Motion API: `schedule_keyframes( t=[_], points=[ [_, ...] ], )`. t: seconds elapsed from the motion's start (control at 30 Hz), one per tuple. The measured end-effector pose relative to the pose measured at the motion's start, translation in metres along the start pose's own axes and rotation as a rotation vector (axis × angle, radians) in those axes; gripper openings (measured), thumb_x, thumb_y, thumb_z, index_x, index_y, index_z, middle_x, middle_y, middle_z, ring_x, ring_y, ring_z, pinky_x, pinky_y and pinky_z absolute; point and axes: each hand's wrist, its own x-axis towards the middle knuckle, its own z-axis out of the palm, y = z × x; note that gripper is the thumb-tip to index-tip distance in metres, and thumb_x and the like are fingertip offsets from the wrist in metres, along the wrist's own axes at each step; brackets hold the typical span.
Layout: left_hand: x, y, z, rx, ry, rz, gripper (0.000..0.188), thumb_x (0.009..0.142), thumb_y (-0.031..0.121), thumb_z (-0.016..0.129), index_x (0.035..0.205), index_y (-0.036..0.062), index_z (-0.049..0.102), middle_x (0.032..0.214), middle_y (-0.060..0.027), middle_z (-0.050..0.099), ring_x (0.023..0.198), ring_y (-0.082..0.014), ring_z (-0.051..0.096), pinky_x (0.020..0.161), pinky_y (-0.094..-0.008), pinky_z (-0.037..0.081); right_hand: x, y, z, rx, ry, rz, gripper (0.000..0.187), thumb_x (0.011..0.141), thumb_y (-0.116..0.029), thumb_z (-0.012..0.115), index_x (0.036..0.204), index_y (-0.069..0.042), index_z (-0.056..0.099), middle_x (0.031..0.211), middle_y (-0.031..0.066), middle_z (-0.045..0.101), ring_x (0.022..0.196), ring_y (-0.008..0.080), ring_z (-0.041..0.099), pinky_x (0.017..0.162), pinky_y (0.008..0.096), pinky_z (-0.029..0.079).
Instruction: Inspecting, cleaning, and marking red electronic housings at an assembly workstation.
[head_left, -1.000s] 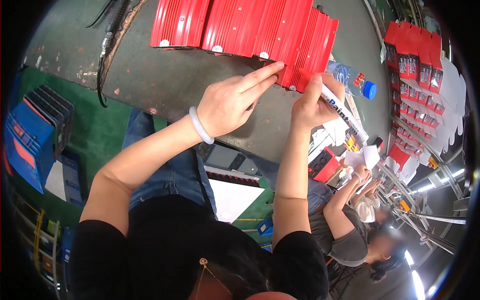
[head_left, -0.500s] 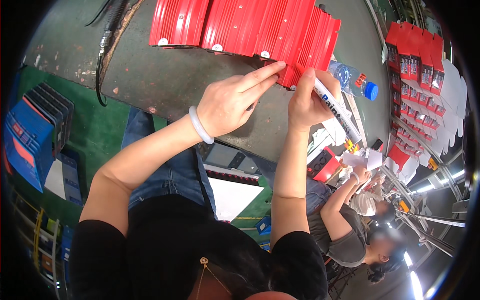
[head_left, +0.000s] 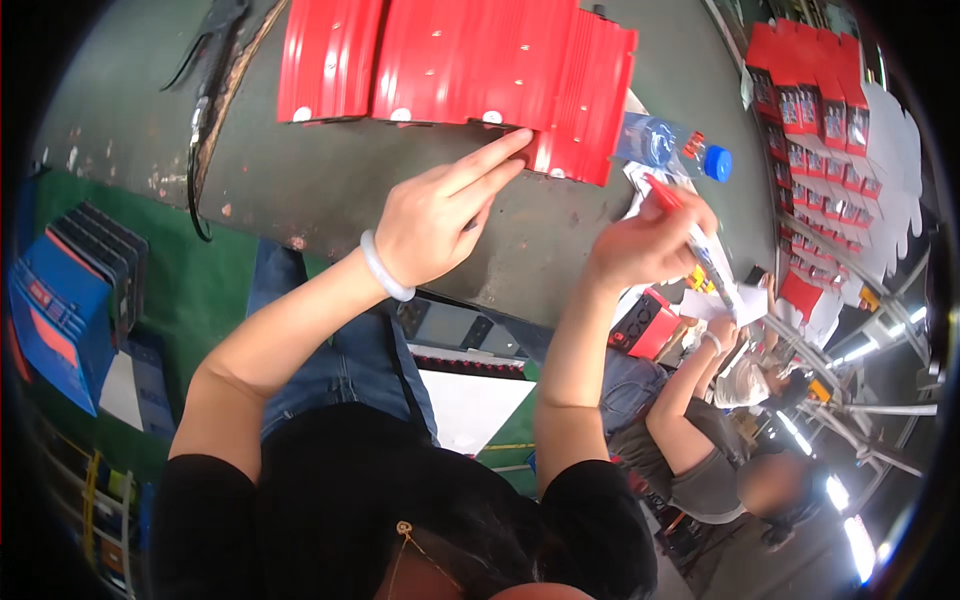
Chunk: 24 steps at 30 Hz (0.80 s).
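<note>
Several finned red metal housings [head_left: 455, 60] stand side by side on the grey-green worktable [head_left: 330, 190], white round spots along their near edge. My left hand [head_left: 430, 215] has its index and middle fingers stretched out, their tips at the near edge of the right-hand housings. Its other fingers curl under; a small dark spot shows by them, too small to name. To the right, clear of the housings, my right hand [head_left: 650, 235] grips a white paint marker [head_left: 712, 268]. Its red tip end points up and left, slightly blurred.
Right of the housings lies a clear plastic bottle [head_left: 655, 140] with a blue cap. A black corded tool [head_left: 205, 95] rests at the table's left. Stacked blue bins [head_left: 65, 310] stand on the floor at left; a co-worker [head_left: 690, 430] sits at right, near red-and-white boxes [head_left: 815, 110].
My right hand with the marker has moved away from the housings, rightward and down. The left fingers stay at the housing edge. Housings and table have shifted left in view.
</note>
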Motion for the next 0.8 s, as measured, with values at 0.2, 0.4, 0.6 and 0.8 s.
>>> schedule_keyframes(
  t=[0.2,0.4,0.6,0.8],
  points=[
    [-0.014,0.017,0.013,-0.106,-0.230,-0.072,0.038,0.082,-0.007,0.057,0.119,0.0011,0.065,0.135,-0.0150,0.059,0.107,-0.0322,0.066,0.082,-0.0340,0.056,0.009,0.062,-0.123,-0.352,0.414,0.311,0.010,0.098,-0.014,0.057,0.099,-0.004,0.058,0.076,0.0030,0.060,0.067,0.0099,0.054,0.061,0.0235,0.042],
    [-0.007,0.039,0.078,-0.156,-0.560,0.001,0.042,0.085,0.000,0.058,0.127,0.0033,0.059,0.144,-0.0099,0.051,0.101,-0.0298,0.067,0.077,-0.0361,0.056,0.017,0.120,-0.210,-0.470,0.346,0.340,0.008,0.091,-0.005,0.061,0.094,-0.001,0.055,0.074,0.0040,0.058,0.067,0.0097,0.052,0.063,0.0252,0.043],
    [0.051,0.028,0.215,0.025,-0.668,0.106,0.052,0.080,-0.001,0.057,0.132,0.0008,0.053,0.151,-0.0095,0.042,0.089,-0.0340,0.068,0.078,-0.0426,0.056,0.036,0.170,-0.209,-0.441,0.282,0.361,0.008,0.084,-0.005,0.063,0.083,-0.002,0.056,0.067,-0.0011,0.052,0.061,0.0058,0.043,0.054,0.0240,0.037],
    [0.094,0.007,0.315,0.383,-0.760,0.033,0.062,0.079,0.005,0.061,0.139,0.0033,0.047,0.155,-0.0224,0.032,0.102,-0.0316,0.068,0.086,-0.0419,0.055,0.038,0.220,-0.212,-0.516,0.091,0.502,0.013,0.083,-0.013,0.067,0.086,-0.003,0.060,0.071,0.0083,0.066,0.065,0.0121,0.058,0.061,0.0281,0.047]
  ],
)
